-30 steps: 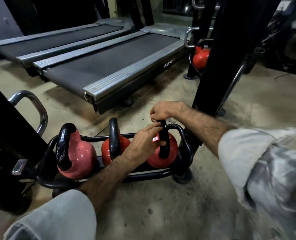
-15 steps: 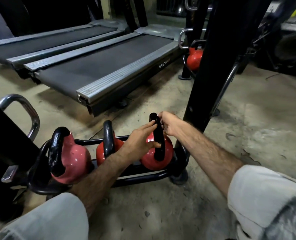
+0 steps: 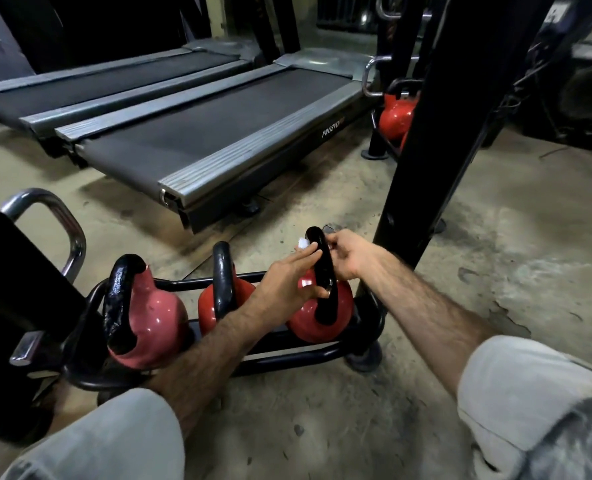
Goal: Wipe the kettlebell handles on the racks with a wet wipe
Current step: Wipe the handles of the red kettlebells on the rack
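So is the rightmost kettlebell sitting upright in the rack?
Upright: the rightmost kettlebell sits in the rack, its black handle pointing up.
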